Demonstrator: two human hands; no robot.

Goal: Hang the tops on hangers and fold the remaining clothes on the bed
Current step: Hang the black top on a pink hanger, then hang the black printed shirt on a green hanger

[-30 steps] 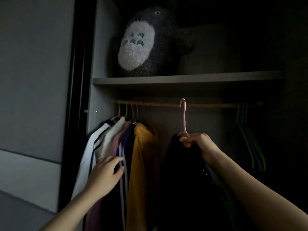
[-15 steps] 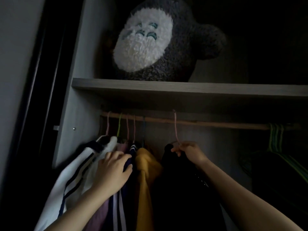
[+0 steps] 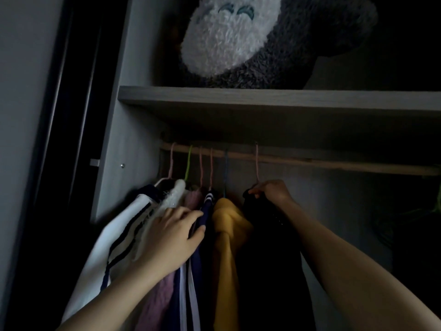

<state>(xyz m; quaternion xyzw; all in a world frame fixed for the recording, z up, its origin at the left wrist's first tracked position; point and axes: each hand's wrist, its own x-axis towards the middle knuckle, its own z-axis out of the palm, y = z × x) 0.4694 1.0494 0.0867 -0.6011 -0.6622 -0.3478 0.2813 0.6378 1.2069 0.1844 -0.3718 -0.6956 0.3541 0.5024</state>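
- A second ago the thin pink hanger (image 3: pixel 257 163) carrying the black top (image 3: pixel 269 247) was only being lifted toward the wooden rail (image 3: pixel 334 163). Now its hook looks to be over the rail, just right of the mustard-yellow top (image 3: pixel 225 235).
- So I'd say this top is as good as hung. The bed and whatever is left to fold are out of sight from here.
- The right hand (image 3: pixel 269 191) has its fingers curled tight round the hanger's neck, at the black collar.
- The left hand (image 3: pixel 170 237) lies open, loose fingers pressed against the navy white-striped top (image 3: pixel 207 211), pushing the hung row leftward and gripping nothing.
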